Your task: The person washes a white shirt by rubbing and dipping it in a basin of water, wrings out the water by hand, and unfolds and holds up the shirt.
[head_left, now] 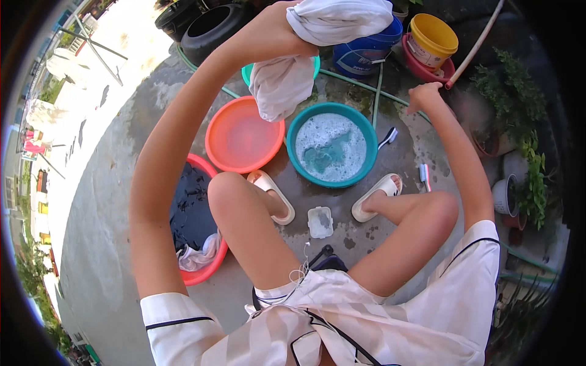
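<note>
My left hand [282,30] is raised at the top, closed around a bunched white cloth [282,85]. One part of the cloth bulges above the hand and another hangs below it, over the edge of an orange basin [244,160]. Out to the right, my right hand [425,96] is bent at the wrist with fingers pointing down, and I see nothing in it. Close by are the end of a pinkish pole or hose [450,83] and a red basin [410,61]. A teal basin [333,181] of sudsy water stands in front of my feet.
A red basin [204,274] with dark water and cloth sits beside my knee. Two brushes [388,137] [425,177] and a small clear tub [320,222] lie on wet concrete. Behind stand a blue bucket [360,58], a yellow bucket [434,36] and a green hose [357,84].
</note>
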Demonstrator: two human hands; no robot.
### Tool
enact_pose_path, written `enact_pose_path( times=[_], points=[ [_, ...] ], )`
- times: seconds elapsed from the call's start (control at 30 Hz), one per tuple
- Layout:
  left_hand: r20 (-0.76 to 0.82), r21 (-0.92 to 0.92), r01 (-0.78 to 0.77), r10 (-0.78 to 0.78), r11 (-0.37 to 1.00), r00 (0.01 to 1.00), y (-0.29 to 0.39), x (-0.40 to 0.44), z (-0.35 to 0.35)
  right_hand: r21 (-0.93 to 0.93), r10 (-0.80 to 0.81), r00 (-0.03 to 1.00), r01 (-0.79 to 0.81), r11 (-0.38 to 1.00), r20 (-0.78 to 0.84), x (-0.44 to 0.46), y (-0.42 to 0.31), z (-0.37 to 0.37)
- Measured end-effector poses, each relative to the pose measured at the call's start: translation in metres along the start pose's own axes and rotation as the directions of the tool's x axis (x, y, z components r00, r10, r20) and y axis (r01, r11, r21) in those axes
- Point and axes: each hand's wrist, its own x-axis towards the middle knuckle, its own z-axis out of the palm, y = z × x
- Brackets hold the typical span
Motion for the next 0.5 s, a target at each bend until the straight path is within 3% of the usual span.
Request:
enact_pose_path(
  times=[0.07,0.1,0.13,0.17,0.23,0.33,0.4,0.47,0.5],
  points=[
    [-0.070,-0.188,0.103,-0.118,0.977,0.991,-0.006,-0.005,-0.001,-0.151,-0.199,0.980,0.195,0.969,-0.015,-0.008,-0.001,0.014],
    [-0.041,-0.426,0.136,-0.169,0.894,0.985,-0.004,-0.007,0.002,-0.227,-0.295,0.955,0.285,0.931,-0.009,-0.015,-0.005,0.020],
    [-0.073,-0.417,-0.034,0.003,0.908,0.997,-0.007,-0.008,0.005,0.260,-0.492,0.858,0.447,0.856,0.148,-0.040,-0.030,0.020],
    [-0.103,-0.402,-0.203,0.176,0.893,0.979,-0.012,-0.009,0.008,0.545,-0.536,0.831,0.384,0.746,0.148,-0.055,-0.046,0.026],
    [0.051,-0.785,0.045,-0.009,0.617,0.999,0.010,-0.008,0.015,0.824,-0.807,0.589,0.434,0.365,0.047,-0.067,-0.074,0.034],
    [0.034,-0.903,-0.024,0.125,0.429,0.992,0.024,-0.003,0.034,0.980,-0.953,0.299,0.164,0.110,0.057,-0.068,-0.096,0.051],
    [0.026,-0.904,-0.056,0.183,0.425,0.983,0.031,-0.001,0.041,0.995,-0.931,0.357,0.029,0.091,0.075,-0.064,-0.105,0.064],
    [0.004,-0.887,-0.103,0.230,0.451,0.973,0.036,0.000,0.046,0.994,-0.952,0.302,-0.109,0.018,0.051,-0.063,-0.107,0.077],
    [0.082,-0.901,-0.038,0.255,0.432,0.963,0.035,0.000,0.047,0.983,-0.975,0.221,-0.180,-0.034,0.007,-0.064,-0.105,0.084]
  ],
)
